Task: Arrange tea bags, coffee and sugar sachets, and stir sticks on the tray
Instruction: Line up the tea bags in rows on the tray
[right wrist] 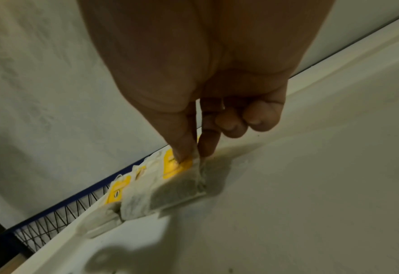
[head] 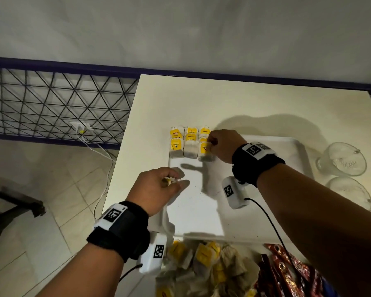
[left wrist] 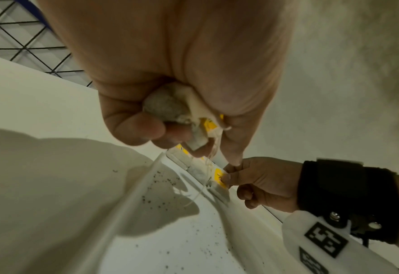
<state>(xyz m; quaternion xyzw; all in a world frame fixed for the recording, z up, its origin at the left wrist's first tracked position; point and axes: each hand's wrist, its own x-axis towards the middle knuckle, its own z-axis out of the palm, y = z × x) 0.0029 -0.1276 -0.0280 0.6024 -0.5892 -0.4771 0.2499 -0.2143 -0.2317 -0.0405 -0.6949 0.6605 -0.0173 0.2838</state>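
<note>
A white tray (head: 201, 211) lies on the white table. Several tea bags with yellow tags (head: 190, 142) lie in rows at the tray's far left corner. My right hand (head: 212, 144) pinches the rightmost tea bag (head: 205, 154) of the front row at its yellow tag, thumb and forefinger on it (right wrist: 182, 166). My left hand (head: 169, 181) hovers over the tray's left edge and grips a crumpled tea bag (left wrist: 170, 107) with its yellow tag and loose string. A pile of tea bags (head: 201, 262) and red-brown sachets (head: 287, 271) lies at the table's near edge.
Two glass cups (head: 341, 161) stand right of the tray. Dark crumbs speckle the tray floor (left wrist: 170, 241). A wire grid rack (head: 51, 103) and a white cable (head: 99, 151) are left of the table, over tiled floor. The wall runs behind.
</note>
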